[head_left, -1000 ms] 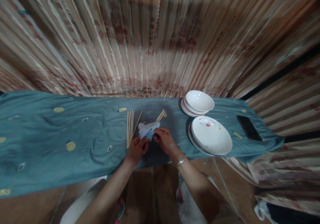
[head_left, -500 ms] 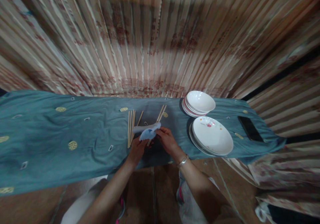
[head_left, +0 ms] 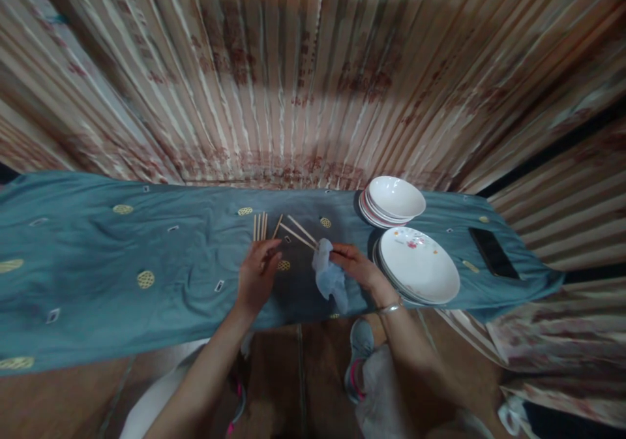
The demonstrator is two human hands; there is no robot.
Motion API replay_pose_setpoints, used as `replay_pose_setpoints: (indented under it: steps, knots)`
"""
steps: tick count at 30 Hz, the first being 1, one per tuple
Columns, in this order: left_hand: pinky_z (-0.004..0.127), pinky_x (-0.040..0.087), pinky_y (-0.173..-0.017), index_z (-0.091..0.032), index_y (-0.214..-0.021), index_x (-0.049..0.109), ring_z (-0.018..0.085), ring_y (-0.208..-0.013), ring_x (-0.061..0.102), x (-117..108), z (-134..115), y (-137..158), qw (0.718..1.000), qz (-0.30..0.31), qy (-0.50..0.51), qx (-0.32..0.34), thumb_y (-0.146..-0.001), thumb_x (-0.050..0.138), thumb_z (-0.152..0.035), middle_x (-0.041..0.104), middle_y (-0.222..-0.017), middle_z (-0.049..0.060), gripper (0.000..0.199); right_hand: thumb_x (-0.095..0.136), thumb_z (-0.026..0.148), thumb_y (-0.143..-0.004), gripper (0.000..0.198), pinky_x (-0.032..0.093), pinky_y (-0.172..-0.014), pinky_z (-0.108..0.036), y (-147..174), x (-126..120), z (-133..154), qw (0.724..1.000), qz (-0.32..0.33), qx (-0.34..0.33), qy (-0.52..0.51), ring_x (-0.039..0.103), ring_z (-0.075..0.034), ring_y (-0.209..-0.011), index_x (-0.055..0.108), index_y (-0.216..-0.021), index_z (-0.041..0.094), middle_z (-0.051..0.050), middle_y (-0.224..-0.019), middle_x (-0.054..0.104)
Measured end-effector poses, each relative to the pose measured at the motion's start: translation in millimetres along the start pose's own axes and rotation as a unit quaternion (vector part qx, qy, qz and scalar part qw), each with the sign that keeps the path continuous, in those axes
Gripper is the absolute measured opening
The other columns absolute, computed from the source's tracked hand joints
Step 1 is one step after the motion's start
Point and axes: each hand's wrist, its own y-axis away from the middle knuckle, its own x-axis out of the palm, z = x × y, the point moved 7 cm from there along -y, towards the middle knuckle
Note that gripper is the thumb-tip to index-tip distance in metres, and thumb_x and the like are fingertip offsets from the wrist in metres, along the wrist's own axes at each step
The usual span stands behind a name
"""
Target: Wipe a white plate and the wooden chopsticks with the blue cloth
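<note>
My right hand (head_left: 356,263) is closed on a thin, pale blue cloth (head_left: 328,276) that hangs down from the fingers. Two wooden chopsticks (head_left: 300,231) stick out of the cloth to the upper left, their tips spread apart. My left hand (head_left: 257,274) is above the table with its fingers loosely bent and apart, nothing seen in them. Under and just beyond it lie several more chopsticks (head_left: 261,226), side by side, their near ends hidden by the hand. One chopstick (head_left: 277,226) of that group lies slanted.
Right of my right hand are a stack of white plates (head_left: 420,266) with a flower print and, behind it, a stack of white bowls (head_left: 396,197). A black phone (head_left: 493,252) lies farther right. A green patterned cloth (head_left: 195,263) covers the table; a curtain (head_left: 293,100) hangs behind.
My hands have moved apart. The right one has drawn the cloth and two chopsticks to the right, the chopsticks now leaning left; the left has let go and shifted left over the other chopsticks.
</note>
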Motion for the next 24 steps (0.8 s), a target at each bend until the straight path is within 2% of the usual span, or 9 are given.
replay_pose_setpoints:
  steps: [3, 5, 8, 10, 12, 15, 18, 21, 24]
  knots:
    - [0.041, 0.038, -0.097, -0.021, -0.115, 0.060, 0.024, -0.112, 0.049, 4.5, -15.5, 3.5, 0.986, 0.014, -0.115, 0.119, -0.085, 0.051, -0.027, 0.055, -0.121, 0.010, 0.032, 0.061, 0.039, -0.072, 0.025, 0.030, -0.048, -0.020, 3.4, 2.3, -5.0, 0.993, 0.068, 0.024, 0.090, 0.039, -0.007, -0.051, 0.062, -0.070, 0.014, 0.004, -0.056, 0.050]
    - [0.045, 0.032, -0.101, -0.023, -0.116, 0.060, 0.025, -0.120, 0.042, 15.2, -19.2, 8.2, 0.972, 0.059, -0.165, 0.159, -0.086, 0.050, -0.025, 0.054, -0.126, 0.009, 0.032, 0.059, 0.036, -0.074, 0.023, 0.026, -0.046, -0.020, 5.9, 5.2, -7.2, 0.986, 0.103, 0.033, 0.129, 0.034, -0.007, -0.049, 0.061, -0.067, 0.014, 0.005, -0.053, 0.045]
    - [0.051, 0.021, -0.105, -0.026, -0.110, 0.064, 0.025, -0.118, 0.045, 32.7, -16.7, 16.2, 0.954, 0.151, -0.204, 0.161, -0.087, 0.050, -0.023, 0.064, -0.115, 0.007, 0.027, 0.058, 0.030, -0.073, 0.022, 0.020, -0.043, -0.019, 8.7, 6.8, -7.3, 0.978, 0.120, 0.033, 0.165, 0.029, -0.005, -0.047, 0.055, -0.057, 0.014, 0.007, -0.049, 0.037]
    - [0.053, 0.013, -0.106, -0.027, -0.107, 0.065, 0.023, -0.108, 0.053, 40.3, -14.6, 21.0, 0.946, 0.200, -0.208, 0.149, -0.087, 0.049, -0.023, 0.069, -0.104, 0.005, 0.026, 0.057, 0.028, -0.072, 0.022, 0.019, -0.042, -0.019, 10.4, 5.4, -7.7, 0.977, 0.118, 0.044, 0.174, 0.028, -0.005, -0.045, 0.053, -0.054, 0.015, 0.007, -0.048, 0.036]
    - [0.053, 0.010, -0.107, -0.028, -0.106, 0.065, 0.022, -0.097, 0.058, 43.9, -13.4, 23.9, 0.942, 0.229, -0.203, 0.137, -0.087, 0.050, -0.024, 0.071, -0.097, 0.004, 0.025, 0.057, 0.025, -0.071, 0.020, 0.019, -0.041, -0.020, 12.1, 3.1, -8.2, 0.977, 0.115, 0.057, 0.171, 0.029, -0.005, -0.044, 0.053, -0.054, 0.016, 0.006, -0.048, 0.037]
    - [0.050, 0.015, -0.106, -0.029, -0.105, 0.065, 0.021, -0.092, 0.060, 45.9, -10.8, 25.0, 0.940, 0.251, -0.198, 0.118, -0.084, 0.054, -0.024, 0.070, -0.094, 0.003, 0.025, 0.057, 0.023, -0.069, 0.017, 0.019, -0.041, -0.021, 13.9, 0.6, -6.0, 0.979, 0.109, 0.062, 0.163, 0.030, -0.006, -0.044, 0.056, -0.055, 0.016, 0.005, -0.048, 0.041]
    - [0.045, 0.026, -0.101, -0.025, -0.102, 0.066, 0.022, -0.094, 0.060, 48.4, -7.1, 25.2, 0.938, 0.270, -0.193, 0.098, -0.082, 0.056, -0.025, 0.069, -0.094, 0.005, 0.022, 0.057, 0.023, -0.068, 0.016, 0.020, -0.041, -0.020, 15.0, 1.9, -2.4, 0.979, 0.111, 0.067, 0.157, 0.030, -0.006, -0.044, 0.057, -0.055, 0.015, 0.005, -0.047, 0.042]
    - [0.035, 0.039, -0.084, -0.022, -0.094, 0.069, 0.022, -0.087, 0.061, 50.8, -4.4, 26.7, 0.939, 0.287, -0.171, 0.078, -0.082, 0.056, -0.027, 0.067, -0.086, 0.007, 0.018, 0.057, 0.025, -0.068, 0.016, 0.020, -0.041, -0.020, 15.7, 5.1, -2.0, 0.978, 0.124, 0.086, 0.147, 0.030, -0.005, -0.043, 0.058, -0.056, 0.014, 0.006, -0.047, 0.041]
    - [0.028, 0.041, -0.069, -0.022, -0.083, 0.071, 0.019, -0.074, 0.060, 48.4, -2.7, 28.1, 0.952, 0.281, -0.110, 0.044, -0.083, 0.054, -0.028, 0.065, -0.078, 0.006, 0.018, 0.058, 0.029, -0.069, 0.020, 0.019, -0.041, -0.020, 13.2, 2.0, -2.6, 0.977, 0.113, 0.080, 0.159, 0.029, -0.005, -0.043, 0.057, -0.054, 0.015, 0.006, -0.047, 0.040]
